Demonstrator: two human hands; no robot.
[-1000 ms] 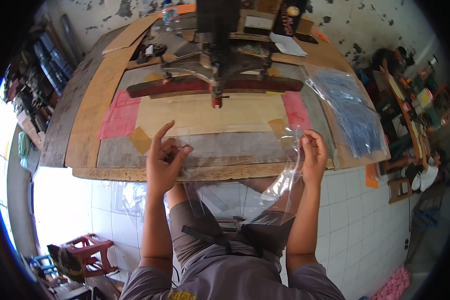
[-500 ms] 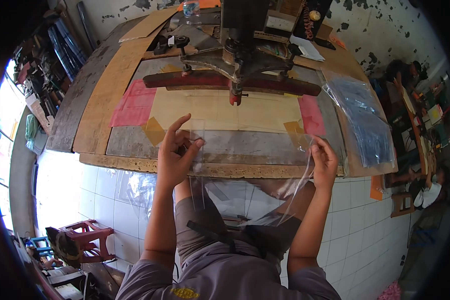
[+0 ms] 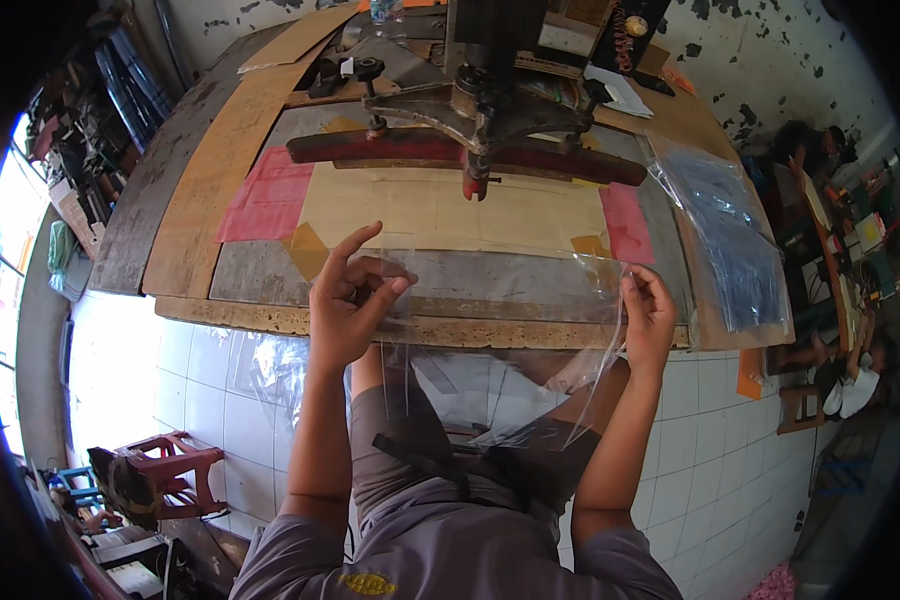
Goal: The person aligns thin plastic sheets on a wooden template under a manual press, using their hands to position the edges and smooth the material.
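Note:
A clear plastic sheet (image 3: 515, 345) hangs between my two hands, over the front edge of the worktable and my lap. My left hand (image 3: 355, 300) pinches its left side between thumb and fingers, the index finger raised. At its upper right corner, my right hand (image 3: 650, 312) grips the plastic with thumb and fingertips. Beyond the hands lies a cream sheet (image 3: 450, 215) on the grey table plate, with pink pieces (image 3: 266, 195) at its ends and brown tape at its near corners. A press head with a long red bar (image 3: 410, 150) stands over the cream sheet.
A stack of clear plastic sheets (image 3: 720, 230) lies on the table's right side. Cardboard strips (image 3: 225, 180) cover the left. More clear plastic (image 3: 270, 370) hangs below the table's left front. A red stool (image 3: 175, 470) stands on the floor at left. Other people sit at far right.
The view has shifted slightly. Both hands keep hold of the clear sheet, whose upper edge now sits a little higher and straighter between them.

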